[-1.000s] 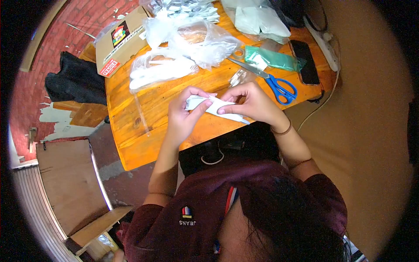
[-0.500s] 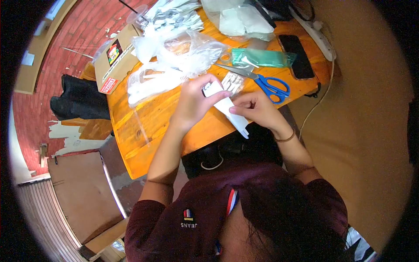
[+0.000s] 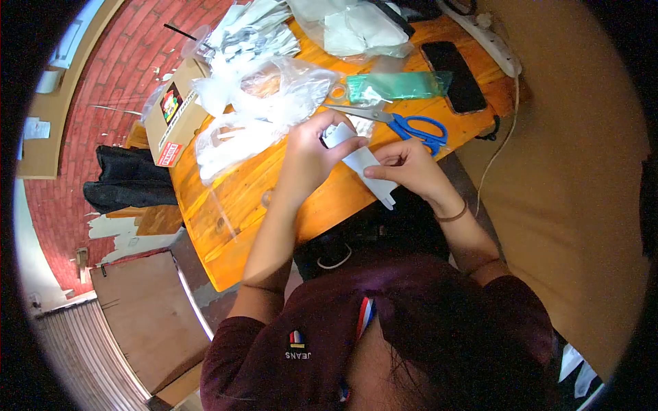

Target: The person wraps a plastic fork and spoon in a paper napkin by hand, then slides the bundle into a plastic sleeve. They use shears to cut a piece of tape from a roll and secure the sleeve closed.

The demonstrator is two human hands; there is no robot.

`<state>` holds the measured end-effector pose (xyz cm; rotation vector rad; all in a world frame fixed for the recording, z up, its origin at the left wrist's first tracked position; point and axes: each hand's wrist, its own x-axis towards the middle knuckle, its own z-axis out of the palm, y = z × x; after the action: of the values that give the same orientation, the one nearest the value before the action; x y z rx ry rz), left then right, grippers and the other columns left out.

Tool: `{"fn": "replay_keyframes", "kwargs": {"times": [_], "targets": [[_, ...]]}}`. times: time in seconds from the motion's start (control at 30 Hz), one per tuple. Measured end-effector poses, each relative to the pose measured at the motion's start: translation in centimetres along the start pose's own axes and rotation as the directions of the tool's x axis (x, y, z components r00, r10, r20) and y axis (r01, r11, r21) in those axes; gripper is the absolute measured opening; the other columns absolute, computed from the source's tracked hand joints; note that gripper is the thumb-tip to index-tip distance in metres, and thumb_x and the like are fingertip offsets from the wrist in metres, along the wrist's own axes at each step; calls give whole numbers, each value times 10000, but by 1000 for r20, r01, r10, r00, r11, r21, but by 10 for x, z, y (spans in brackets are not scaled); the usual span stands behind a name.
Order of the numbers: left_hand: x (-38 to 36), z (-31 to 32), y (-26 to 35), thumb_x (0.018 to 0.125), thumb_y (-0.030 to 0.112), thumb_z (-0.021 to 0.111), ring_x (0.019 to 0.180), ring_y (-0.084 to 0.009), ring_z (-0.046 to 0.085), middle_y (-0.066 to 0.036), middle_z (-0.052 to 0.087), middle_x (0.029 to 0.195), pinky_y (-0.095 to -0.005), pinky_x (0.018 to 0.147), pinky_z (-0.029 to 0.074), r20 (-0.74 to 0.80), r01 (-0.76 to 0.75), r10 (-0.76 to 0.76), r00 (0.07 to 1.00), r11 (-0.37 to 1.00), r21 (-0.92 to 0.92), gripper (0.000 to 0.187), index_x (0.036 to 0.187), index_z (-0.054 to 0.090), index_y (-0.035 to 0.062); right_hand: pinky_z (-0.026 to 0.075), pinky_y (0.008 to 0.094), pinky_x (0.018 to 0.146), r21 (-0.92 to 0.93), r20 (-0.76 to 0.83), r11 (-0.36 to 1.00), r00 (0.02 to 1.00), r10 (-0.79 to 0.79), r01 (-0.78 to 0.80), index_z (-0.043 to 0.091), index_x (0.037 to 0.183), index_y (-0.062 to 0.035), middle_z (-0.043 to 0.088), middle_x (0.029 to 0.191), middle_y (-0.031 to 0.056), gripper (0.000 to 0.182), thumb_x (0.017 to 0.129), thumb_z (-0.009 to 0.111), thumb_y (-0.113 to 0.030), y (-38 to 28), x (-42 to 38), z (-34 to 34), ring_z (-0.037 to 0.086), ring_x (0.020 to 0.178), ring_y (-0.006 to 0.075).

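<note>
Over table [image 3: 260, 185]: two hands, left hand [image 3: 310, 157], right hand [image 3: 410, 168], one white strip [image 3: 363, 164].

Bright, even light; fisheye-warped edges, dark vignette

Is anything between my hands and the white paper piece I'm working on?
Nothing visible. The left hand pinches the upper end of the white folded paper piece, and the right hand touches its lower part directly. The blue-handled scissors lie just beyond on the orange wooden table, apart from the paper.

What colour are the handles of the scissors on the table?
Blue. The scissors show best in the head view.
</note>
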<state>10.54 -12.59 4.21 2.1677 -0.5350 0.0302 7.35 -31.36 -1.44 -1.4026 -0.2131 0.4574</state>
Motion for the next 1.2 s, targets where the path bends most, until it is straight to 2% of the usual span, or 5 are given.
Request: {"fn": "replay_keyframes", "kwargs": {"times": [0.1, 0.2, 0.4, 0.7, 1.2], "targets": [[-2, 9, -6, 733, 137, 737, 584, -159, 573, -101, 625, 728, -267, 566, 461, -98, 205, -275, 956, 872, -445, 194, 822, 614, 16, 469, 201, 607, -9, -40, 1000, 999, -3, 2, 667, 906, 49, 673, 785, 56, 217, 764, 724, -104, -2, 0, -4, 608, 691, 76], [-4, 4, -13, 765, 145, 713, 585, -169, 566, -118, 628, 760, -273, 555, 462, -169, 274, -382, 909, 851, -449, 231, 914, 597, 12, 480, 206, 619, 120, -191, 989, 979, -68, 92, 662, 906, 44, 676, 814, 56, 163, 806, 679, -85, 9, 0, -14, 615, 708, 81], [-16, 28, -34, 729, 183, 733, 601, -251, 561, -120, 573, 694, -356, 565, 454, -174, 154, -116, 978, 961, 229, 273, 856, 557, 17, 495, 236, 763, 606, -356, 730, 928, -107, 316, 618, 979, 17, 663, 922, 79, 131, 868, 589, -46, 13, 11, -32, 621, 811, 115], [-15, 38, -43, 788, 210, 657, 735, -364, 558, -171, 555, 781, -431, 649, 437, -143, 126, -71, 987, 895, 428, 215, 831, 566, 20, 468, 275, 851, 647, -429, 655, 896, -111, 390, 593, 1040, -7, 631, 1005, 72, 173, 901, 556, -103, 18, 24, -24, 594, 920, 137], [-55, -42, -18, 827, 117, 635, 653, -192, 503, -89, 531, 766, -323, 575, 406, -96, 207, -194, 976, 966, 158, 214, 713, 498, -1, 453, 254, 847, 622, -460, 656, 877, -135, 428, 597, 1006, -7, 639, 990, 63, 142, 884, 575, -77, 15, 36, -2, 588, 920, 110]]}}
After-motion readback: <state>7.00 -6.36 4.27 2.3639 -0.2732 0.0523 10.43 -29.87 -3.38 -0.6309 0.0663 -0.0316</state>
